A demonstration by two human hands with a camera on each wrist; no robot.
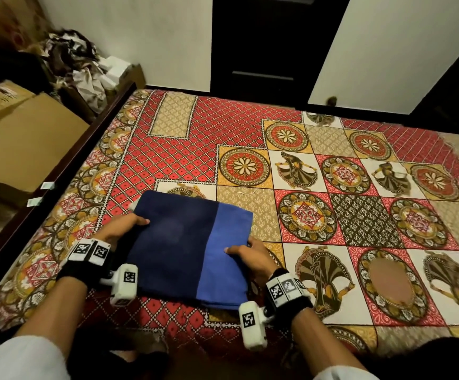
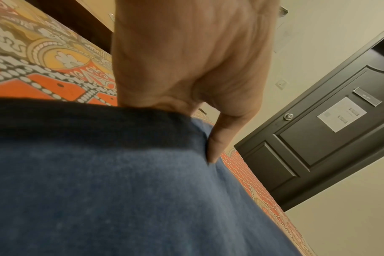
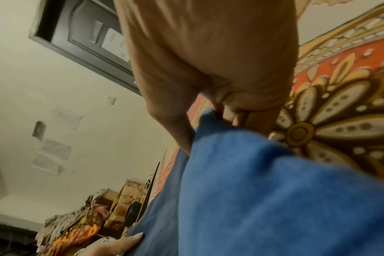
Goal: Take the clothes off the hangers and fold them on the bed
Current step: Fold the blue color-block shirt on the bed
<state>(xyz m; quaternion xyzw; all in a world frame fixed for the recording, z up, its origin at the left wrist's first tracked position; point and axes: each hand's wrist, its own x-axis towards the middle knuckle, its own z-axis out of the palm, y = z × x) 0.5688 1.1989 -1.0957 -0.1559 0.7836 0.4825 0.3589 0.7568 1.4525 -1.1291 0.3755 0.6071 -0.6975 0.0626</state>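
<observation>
A folded garment [image 1: 184, 248], dark navy with a lighter blue band on its right, lies near the front edge of the bed [image 1: 250, 138]. My left hand [image 1: 125, 227] grips its left edge, thumb on top and fingers tucked under. My right hand [image 1: 247, 256] grips the right edge the same way. The left wrist view shows my left hand [image 2: 186, 69] with its thumb pressed on the navy cloth [image 2: 121, 190]. In the right wrist view my right hand [image 3: 213, 69] pinches the blue cloth [image 3: 263, 190]. No hangers are in view.
The bed carries a red, yellow and cream patterned sheet. Cardboard boxes [image 1: 25, 138] and a heap of crumpled clothes [image 1: 77, 64] sit past the dark bed frame on the left. A dark door [image 1: 264, 42] stands behind the bed.
</observation>
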